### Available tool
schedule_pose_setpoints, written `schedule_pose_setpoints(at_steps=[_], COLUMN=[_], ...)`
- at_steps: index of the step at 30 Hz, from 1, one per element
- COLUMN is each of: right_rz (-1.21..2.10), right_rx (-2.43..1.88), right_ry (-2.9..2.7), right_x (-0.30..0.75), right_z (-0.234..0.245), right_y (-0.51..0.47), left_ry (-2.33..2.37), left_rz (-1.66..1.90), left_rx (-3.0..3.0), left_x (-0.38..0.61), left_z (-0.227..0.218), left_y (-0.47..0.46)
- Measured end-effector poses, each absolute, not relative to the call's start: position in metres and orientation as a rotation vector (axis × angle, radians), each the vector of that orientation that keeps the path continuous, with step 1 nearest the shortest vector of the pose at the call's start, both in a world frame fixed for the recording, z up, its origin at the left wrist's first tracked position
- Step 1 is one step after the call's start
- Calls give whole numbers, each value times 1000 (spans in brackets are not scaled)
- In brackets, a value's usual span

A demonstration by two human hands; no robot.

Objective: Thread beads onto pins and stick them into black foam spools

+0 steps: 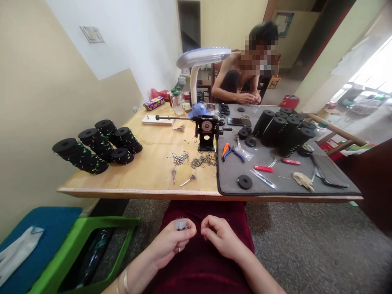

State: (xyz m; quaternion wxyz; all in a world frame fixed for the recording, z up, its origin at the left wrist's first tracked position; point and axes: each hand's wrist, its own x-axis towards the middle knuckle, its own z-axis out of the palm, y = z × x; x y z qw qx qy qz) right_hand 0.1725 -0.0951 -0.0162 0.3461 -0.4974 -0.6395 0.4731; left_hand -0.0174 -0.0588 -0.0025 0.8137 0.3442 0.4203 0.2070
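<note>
Both hands are above my lap, in front of the table edge. My left hand (pixel 176 239) is closed around a small grey clump (pixel 181 224), which shows between the thumb and curled fingers; its kind is unclear. Just to the right, my right hand (pixel 221 237) is pinched, thumb against forefinger. Whatever it may hold is too small to make out. A narrow gap separates the fingertips of the two hands. On the table ahead lie a pile of small metallic pieces (pixel 203 160), a pile of small coloured pieces (pixel 180 158) and two small brush-like pieces, one red-tipped (pixel 174 176).
Stacks of black foam spools stand at left (pixel 79 155) and right (pixel 280 128). A black winding device (pixel 206 130) and a lamp (pixel 199 59) stand mid-table. Pliers (pixel 232 153) and a knife (pixel 263 179) lie on the grey mat (pixel 226 183). Another person (pixel 235 81) sits opposite.
</note>
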Motion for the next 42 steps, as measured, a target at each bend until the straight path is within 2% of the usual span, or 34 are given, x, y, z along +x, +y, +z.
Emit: schedule_pose_setpoints(at_steps=[13,19,24,29,35,39,42], right_rz=[870,935,1184,1228,1147,1301,1378], right_rx=[-1280,-1268,-1081,-1122,-1237,-1161,-1071], right_ry=[-1745,-1718,-1571,-1453,-1225,-860,-637], right_x=[198,205,191,164,161,162,160], right_z=[-40,-36,1,23,2,-9,-10], right_y=[-78,-80,-82,-78,-67,-69,-74], left_ry=[781,863,960,1022,1158,1532,1878], left_rz=[605,601,615,706,770,929,755], left_rx=[596,884,1210,1356,1520,1713,1923], left_x=[-24,-13,-1,-3,-28,-71,-100], left_z=[46,59,67,62,46,27,19], left_y=[-47,-44,-35,-27,-4,40,73])
